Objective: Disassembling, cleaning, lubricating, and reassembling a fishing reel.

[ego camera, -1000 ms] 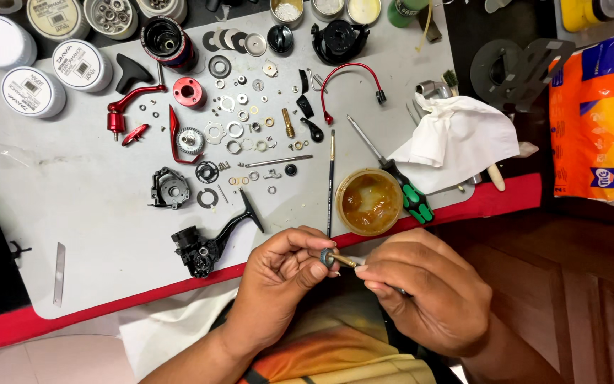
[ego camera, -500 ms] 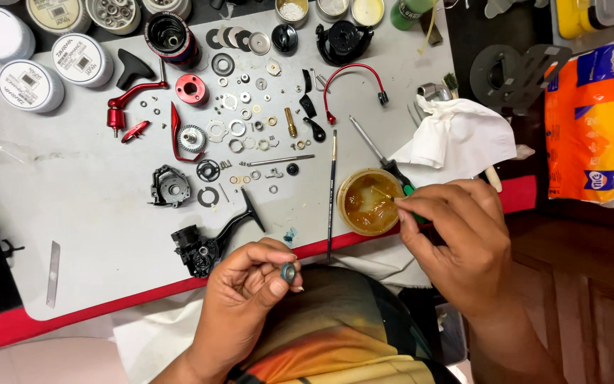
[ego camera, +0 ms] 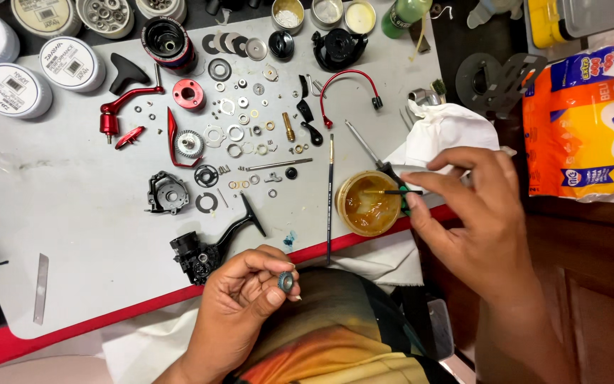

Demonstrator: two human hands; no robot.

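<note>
My left hand point(ego camera: 246, 299) pinches a small round metal bearing point(ego camera: 286, 282) between thumb and fingers, just off the table's red front edge point(ego camera: 108, 323). My right hand point(ego camera: 477, 213) grips a thin brush point(ego camera: 385, 191) whose tip reaches into an open tub of amber grease point(ego camera: 367, 206). A black fishing-reel body point(ego camera: 200, 252) lies on the grey mat just beyond my left hand. Several small washers, screws and rings point(ego camera: 243, 128) are spread out further back.
A long brush point(ego camera: 330, 192) and a screwdriver point(ego camera: 364, 146) lie by the tub. White cloth point(ego camera: 449, 128) and an orange bag point(ego camera: 584, 128) sit at right. White tubs point(ego camera: 15, 89), a red crank handle point(ego camera: 129, 99), a red spool part point(ego camera: 188, 94) and a gear point(ego camera: 191, 144) lie further back.
My right hand left my left hand, moved right to the grease tub and now holds a thin brush in it. My left hand kept the bearing and stayed near the table edge.
</note>
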